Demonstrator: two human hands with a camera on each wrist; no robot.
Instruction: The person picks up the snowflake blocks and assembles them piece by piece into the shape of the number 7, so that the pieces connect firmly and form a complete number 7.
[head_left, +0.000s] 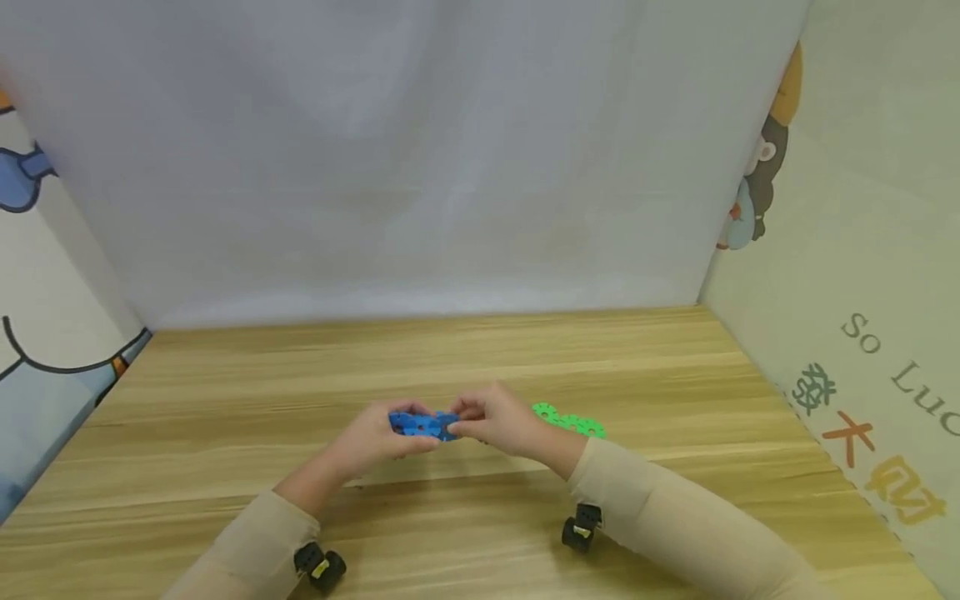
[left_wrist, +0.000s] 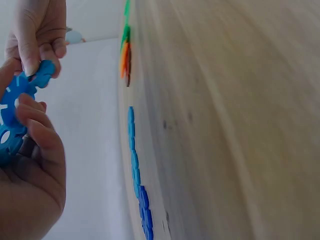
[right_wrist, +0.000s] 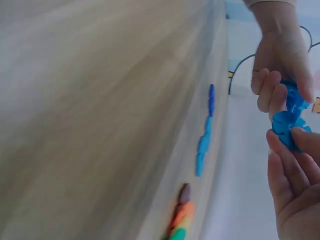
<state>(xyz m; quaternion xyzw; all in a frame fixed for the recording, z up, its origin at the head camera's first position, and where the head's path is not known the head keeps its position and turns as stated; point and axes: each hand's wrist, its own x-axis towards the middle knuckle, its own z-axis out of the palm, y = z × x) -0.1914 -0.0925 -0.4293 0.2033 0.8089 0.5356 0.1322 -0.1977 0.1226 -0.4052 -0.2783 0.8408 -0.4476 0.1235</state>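
Right now both of my hands pinch the blue notched discs (head_left: 423,423) just above the table (head_left: 225,392), near the middle of the head view: my left hand (head_left: 375,439) curls round one end, my right hand (head_left: 498,421) nips the other between thumb and fingertips. They look light, thin and stiff, probably slick plastic, so I'd hold them by the rims beside the notches

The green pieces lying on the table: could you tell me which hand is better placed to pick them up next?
Probably the right hand: the green pieces lie just beside it. The left hand is farther off, and both hands grip the blue pieces.
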